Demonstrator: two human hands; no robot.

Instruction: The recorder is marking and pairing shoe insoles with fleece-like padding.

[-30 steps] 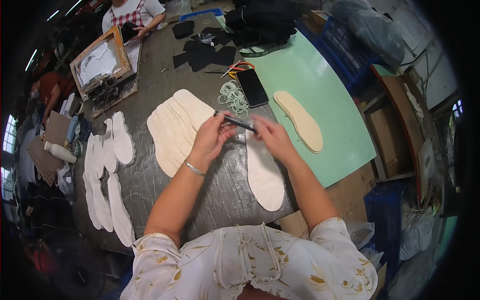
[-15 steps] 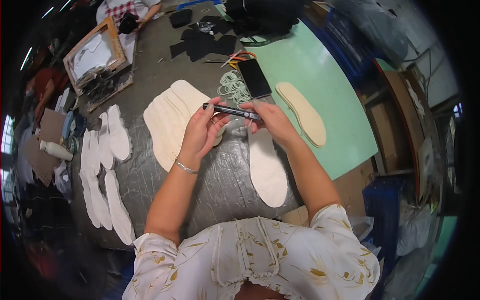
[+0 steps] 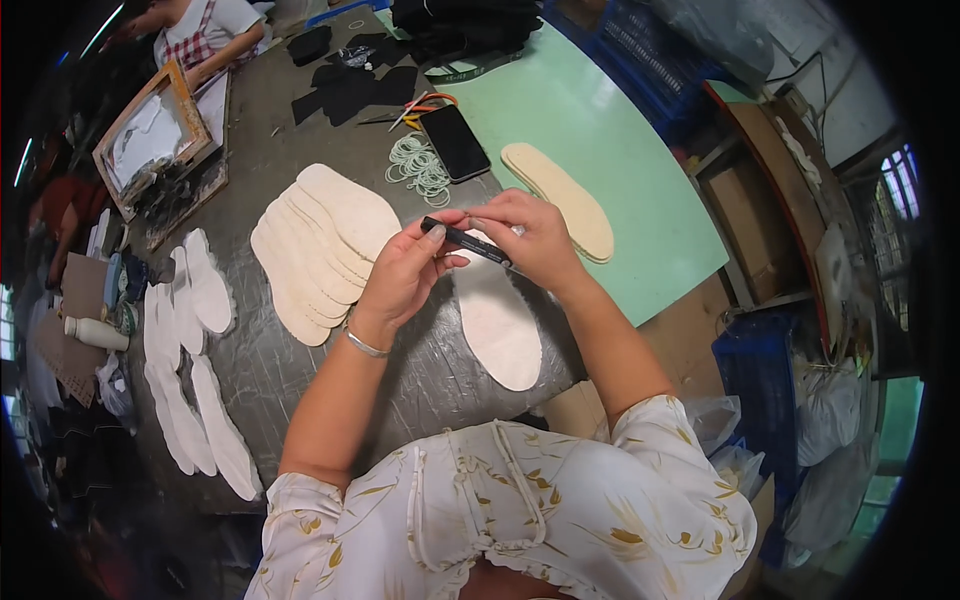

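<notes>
My left hand [image 3: 400, 275] is closed around a black marker pen [image 3: 468, 240], which slants down toward my right hand. My right hand [image 3: 537, 238] is closed too, its thumb and forefinger pinched against the left fingertips; what is between them is too small to make out. The pen's lower end reaches the right palm. Below both hands a single whitish insole [image 3: 500, 335] lies on the dark table, its upper end partly covered. Left of my hands a stack of cream insoles [image 3: 315, 255] is fanned out. Another cream pair [image 3: 562, 200] rests on the green board.
Several white insoles [image 3: 215, 420] lie at the table's left. Beyond my hands are a phone [image 3: 455, 143], pale green bands [image 3: 418, 170], orange-handled scissors [image 3: 425, 105] and black pieces [image 3: 350, 92]. A wooden frame [image 3: 155, 135] stands far left, near another person [image 3: 205, 40].
My right fingers have moved from the pen's end to beside my left fingertips. The pen now tilts more steeply. The whole view has shifted, so the table things appear farther left.
</notes>
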